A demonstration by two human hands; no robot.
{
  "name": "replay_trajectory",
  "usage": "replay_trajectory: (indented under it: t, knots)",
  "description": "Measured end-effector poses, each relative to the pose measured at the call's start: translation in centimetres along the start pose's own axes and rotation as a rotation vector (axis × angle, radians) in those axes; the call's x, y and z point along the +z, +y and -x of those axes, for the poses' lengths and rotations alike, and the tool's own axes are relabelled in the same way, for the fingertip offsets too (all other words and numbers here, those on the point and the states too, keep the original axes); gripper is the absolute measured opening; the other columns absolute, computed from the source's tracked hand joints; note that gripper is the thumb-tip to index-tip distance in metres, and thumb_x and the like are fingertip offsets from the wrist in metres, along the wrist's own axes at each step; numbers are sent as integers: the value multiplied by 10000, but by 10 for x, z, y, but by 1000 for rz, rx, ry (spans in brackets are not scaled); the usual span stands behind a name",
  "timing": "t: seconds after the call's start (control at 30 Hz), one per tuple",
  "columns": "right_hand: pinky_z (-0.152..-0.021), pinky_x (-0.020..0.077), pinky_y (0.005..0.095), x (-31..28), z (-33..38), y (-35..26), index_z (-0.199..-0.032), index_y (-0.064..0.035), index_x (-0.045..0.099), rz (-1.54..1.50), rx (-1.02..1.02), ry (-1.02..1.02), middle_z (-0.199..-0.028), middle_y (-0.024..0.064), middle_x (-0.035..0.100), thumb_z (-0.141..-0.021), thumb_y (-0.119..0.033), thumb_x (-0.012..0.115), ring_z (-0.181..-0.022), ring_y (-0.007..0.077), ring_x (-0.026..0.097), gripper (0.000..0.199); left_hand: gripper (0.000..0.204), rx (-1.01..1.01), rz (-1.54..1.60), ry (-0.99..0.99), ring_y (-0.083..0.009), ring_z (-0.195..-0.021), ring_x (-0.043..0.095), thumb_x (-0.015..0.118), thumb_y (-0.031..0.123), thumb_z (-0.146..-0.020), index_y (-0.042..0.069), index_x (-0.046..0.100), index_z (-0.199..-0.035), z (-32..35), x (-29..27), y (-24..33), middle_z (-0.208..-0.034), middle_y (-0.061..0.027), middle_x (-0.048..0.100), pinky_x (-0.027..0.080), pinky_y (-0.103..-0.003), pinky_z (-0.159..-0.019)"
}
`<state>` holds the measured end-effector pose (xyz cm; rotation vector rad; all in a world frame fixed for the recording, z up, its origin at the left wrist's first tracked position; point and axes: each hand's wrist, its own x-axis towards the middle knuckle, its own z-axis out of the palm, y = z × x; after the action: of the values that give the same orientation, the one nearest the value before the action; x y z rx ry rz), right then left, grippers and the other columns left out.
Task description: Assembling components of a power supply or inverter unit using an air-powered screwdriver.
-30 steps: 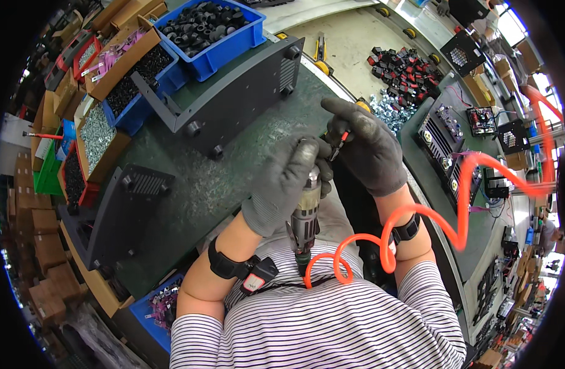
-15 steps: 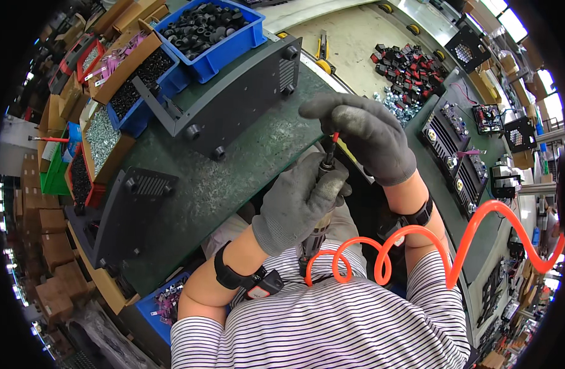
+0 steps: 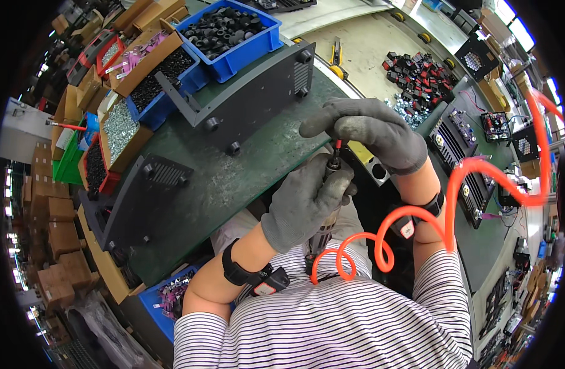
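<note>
My green-topped bench (image 3: 233,184) carries a dark metal panel (image 3: 245,104) just beyond my left hand (image 3: 304,203), a second panel (image 3: 141,197) further left, and blue bins (image 3: 233,37) beyond.

Brown cardboard boxes (image 3: 52,240), seemingly stacked, far left

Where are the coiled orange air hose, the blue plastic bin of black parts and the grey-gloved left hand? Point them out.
coiled orange air hose (image 3: 381,246), head view, on a coil loop.
blue plastic bin of black parts (image 3: 248,52), head view, front wall.
grey-gloved left hand (image 3: 304,203), head view, back of glove.
</note>
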<state>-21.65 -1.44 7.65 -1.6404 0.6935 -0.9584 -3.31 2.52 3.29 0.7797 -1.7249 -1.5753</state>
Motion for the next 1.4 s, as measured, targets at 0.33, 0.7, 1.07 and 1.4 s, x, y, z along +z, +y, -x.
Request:
replay_trajectory:
  t: [0.33, 0.7, 1.07, 1.4]
  knots:
    - [-961, 422, 342, 22, -1, 23, -1171, 56, 613, -139, 23, -101, -1124, 143, 618, -906, -382, 494, -1059, 238, 576, 525, 253, -64, 173, 69, -120, -730, 646, 516, 244, -994, 4, 543, -1068, 11, -2, -1, -813, -51, 635, 533, -266, -632]
    - [-1105, 319, 347, 85, 50, 65, -1470, 71, 216, -547, 164, 67, -1469, 158, 379, -679, -608, 657, -1342, 215, 399, 1131, 264, 136, 257, 437, -182, -701, 614, 447, 305, -1024, 57, 467, -1112, -5, -31, 14, -814, -87, 593, 519, -305, -639]
    - [-774, 485, 293, 65, 82, 25, -1372, 9, 395, 19, 474, 137, -1002, 59, 603, -660, -102, 841, -854, 130, 579, 848, 247, 42, 608, 477, -164, -837, 639, 508, 268, -1005, 61, 508, -1139, -12, 6, -35, -953, -81, 638, 519, -301, -743]
    - [-621, 495, 259, 83, 75, 47, -1257, 18, 473, -583, 800, -33, -814, 87, 605, -729, -119, 665, -667, 146, 607, 579, 408, -271, -434, -29, -258, -1023, 638, 520, 393, -958, 53, 592, -1174, 112, -114, -10, -1097, -154, 647, 484, -361, -879]
